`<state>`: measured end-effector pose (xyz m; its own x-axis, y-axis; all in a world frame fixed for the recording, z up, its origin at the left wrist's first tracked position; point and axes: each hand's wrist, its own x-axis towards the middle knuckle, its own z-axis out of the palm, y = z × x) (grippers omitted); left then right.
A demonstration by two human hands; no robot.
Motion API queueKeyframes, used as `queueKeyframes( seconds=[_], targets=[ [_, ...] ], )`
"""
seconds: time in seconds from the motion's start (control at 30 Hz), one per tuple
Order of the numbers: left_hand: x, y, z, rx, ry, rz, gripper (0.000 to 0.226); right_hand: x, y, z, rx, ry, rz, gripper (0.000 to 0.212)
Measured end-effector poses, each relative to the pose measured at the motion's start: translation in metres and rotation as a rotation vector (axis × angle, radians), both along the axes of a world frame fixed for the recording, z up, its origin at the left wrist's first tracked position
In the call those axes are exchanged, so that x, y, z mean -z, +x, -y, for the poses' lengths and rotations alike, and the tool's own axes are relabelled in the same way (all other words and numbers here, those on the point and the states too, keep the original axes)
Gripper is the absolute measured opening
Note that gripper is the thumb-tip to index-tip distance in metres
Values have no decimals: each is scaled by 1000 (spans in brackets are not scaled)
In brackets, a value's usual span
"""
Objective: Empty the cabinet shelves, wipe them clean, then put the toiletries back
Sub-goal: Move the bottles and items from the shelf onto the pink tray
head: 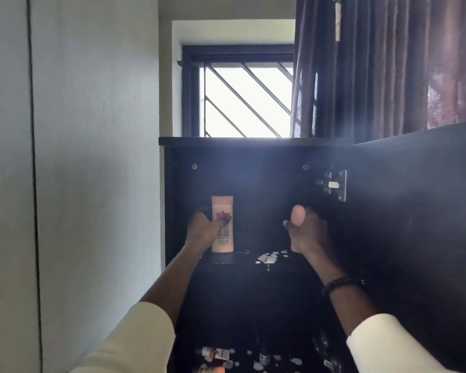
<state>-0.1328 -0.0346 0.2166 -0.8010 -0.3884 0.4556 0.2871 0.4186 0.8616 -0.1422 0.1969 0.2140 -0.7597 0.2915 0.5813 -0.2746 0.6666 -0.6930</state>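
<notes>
A dark cabinet (pixel 253 142) stands open in front of me. On its top shelf (pixel 226 258) a pale lotion bottle (pixel 222 211) with a red label stands upright at the left. My left hand (pixel 202 228) is wrapped around that bottle. Further right, my right hand (pixel 308 228) is closed around a small pale rounded object (pixel 297 214) that I cannot identify, held just above the shelf. White splatter (pixel 271 257) marks the shelf's front edge. Lower down, small bottles (pixel 215 354) lie among more white spots on a lower shelf.
The cabinet door (pixel 414 211) hangs open to the right, with a metal hinge (pixel 332 184) on its inner side. A white wall (pixel 92 157) is close on the left. A barred window (pixel 248 100) and dark curtain (pixel 388 63) rise behind the cabinet.
</notes>
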Motion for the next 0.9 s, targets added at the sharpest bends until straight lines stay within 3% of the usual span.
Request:
queueKeyframes(
  seconds=[0.17,0.23,0.33,0.43,0.63,0.9],
  targets=[
    [-2,-5,-4,79,-69,-17,28,-23,16,9,-47,-51,-59,43],
    [-8,2,-9,75,14,-116,22,-27,25,13,-53,-50,-85,46],
    [-25,17,-19,98,69,-221,30,-29,39,15,-94,-92,-121,46],
    [-23,42,-36,263,13,-203,43,-24,54,15,-149,-157,-141,44],
    [41,91,-74,506,49,-110,28,8,100,-1,-133,-171,-105,41],
    [110,148,-94,596,85,21,20,78,170,-22,-72,-18,-22,41]
  ],
)
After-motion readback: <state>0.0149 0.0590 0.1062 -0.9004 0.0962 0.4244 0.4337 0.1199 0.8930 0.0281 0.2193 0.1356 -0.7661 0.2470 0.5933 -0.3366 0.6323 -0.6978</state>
